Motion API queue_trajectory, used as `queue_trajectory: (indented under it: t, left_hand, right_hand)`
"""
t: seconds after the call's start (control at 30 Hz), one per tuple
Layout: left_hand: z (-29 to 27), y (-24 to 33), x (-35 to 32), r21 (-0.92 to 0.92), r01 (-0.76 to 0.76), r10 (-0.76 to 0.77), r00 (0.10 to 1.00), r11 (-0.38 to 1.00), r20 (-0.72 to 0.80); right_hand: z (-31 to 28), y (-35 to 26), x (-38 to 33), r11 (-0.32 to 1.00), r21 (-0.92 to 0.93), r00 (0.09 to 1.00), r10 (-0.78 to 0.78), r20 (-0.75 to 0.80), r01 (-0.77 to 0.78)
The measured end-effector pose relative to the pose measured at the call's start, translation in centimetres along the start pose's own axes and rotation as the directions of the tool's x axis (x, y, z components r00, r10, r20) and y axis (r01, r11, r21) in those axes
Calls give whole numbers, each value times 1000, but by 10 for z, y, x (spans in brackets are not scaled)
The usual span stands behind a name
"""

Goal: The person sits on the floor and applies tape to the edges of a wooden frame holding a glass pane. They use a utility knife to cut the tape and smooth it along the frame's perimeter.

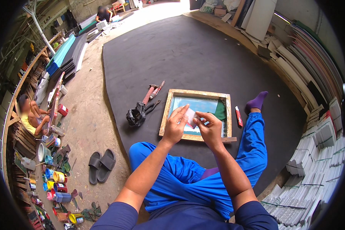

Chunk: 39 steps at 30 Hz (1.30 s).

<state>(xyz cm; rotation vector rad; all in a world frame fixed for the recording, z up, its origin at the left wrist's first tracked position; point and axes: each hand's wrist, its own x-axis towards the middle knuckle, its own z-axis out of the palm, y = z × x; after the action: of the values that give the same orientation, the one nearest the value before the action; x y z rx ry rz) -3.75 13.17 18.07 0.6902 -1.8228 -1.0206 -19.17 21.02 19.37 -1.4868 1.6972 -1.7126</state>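
Between my two hands is a small, thin translucent sheet, perhaps a plastic packet [190, 117], with pinkish colour toward its lower edge. My left hand [175, 125] pinches its left side, fingers pointing up. On the opposite side my right hand [210, 129] grips it between thumb and fingertips. Both are above a wood-framed screen [195, 93] lying on the black mat, its mesh light blue with a dark green patch [220, 111] at right. A brown strip [229, 140] sticks out at the frame's lower right corner.
Left of the frame lie a hammer [148, 94], a red-and-white tool [157, 89] and a black plastic bag [135, 116]. A red cutter knife [239, 116] rests by my foot. Sandals [106, 165], paint cans [59, 176] and a seated person [30, 119] are farther left; stacked white sheets [306, 184] stand right.
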Motion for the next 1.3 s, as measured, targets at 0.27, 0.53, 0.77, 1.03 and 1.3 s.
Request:
queue_trajectory:
  t: [0.27,0.53,0.77,1.03,1.3]
  left_hand:
    - [-4,-9,-4,16,53,-54,998,998,39]
    - [-12,-3,-4,52,45,-47,998,998,42]
    - [-13,-8,-1,78,42,-41,999,996,-11]
    - [-4,-18,1,57,85,-84,996,995,-18]
    - [1,-14,13,98,64,-64,998,993,1]
  right_hand:
    - [2,12,-4,989,60,990,134,48,-137]
    - [8,12,-1,976,106,978,175,115,-188]
    - [19,19,3,985,96,988,135,71,-142]
    - [17,25,4,991,74,993,112,46,-115]
    - [10,27,11,980,134,989,144,16,-145]
